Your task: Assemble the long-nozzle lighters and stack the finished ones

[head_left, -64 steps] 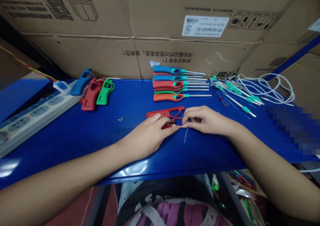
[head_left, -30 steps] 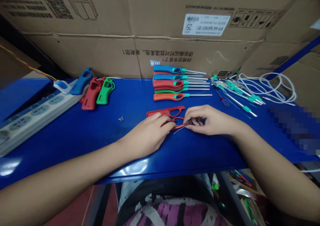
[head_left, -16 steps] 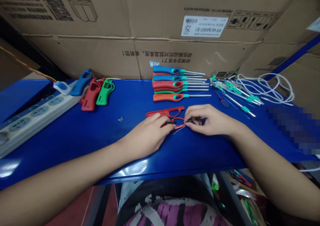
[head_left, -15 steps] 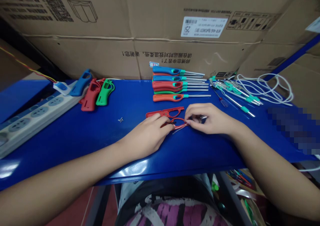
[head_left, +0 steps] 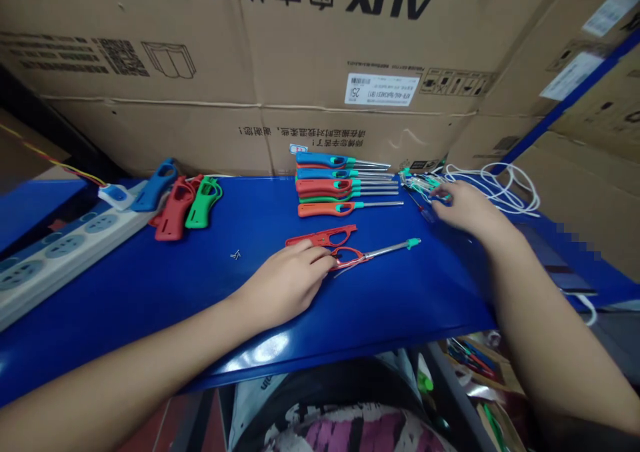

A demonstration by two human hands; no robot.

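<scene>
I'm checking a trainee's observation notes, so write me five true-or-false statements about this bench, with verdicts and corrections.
1. The left hand has its fingers on the opened red shell. True.
2. The small screws lie apart from both hands. True.
3. The right hand is touching the screws. False: it is by the heap of metal tubes at the back right; whether it grips one is unclear.
4. The nearest lighter in the finished-looking row is blue. False: it is the orange lighter.
5. The green handle lies on the power strip. False: it lies on the blue tabletop.
</scene>
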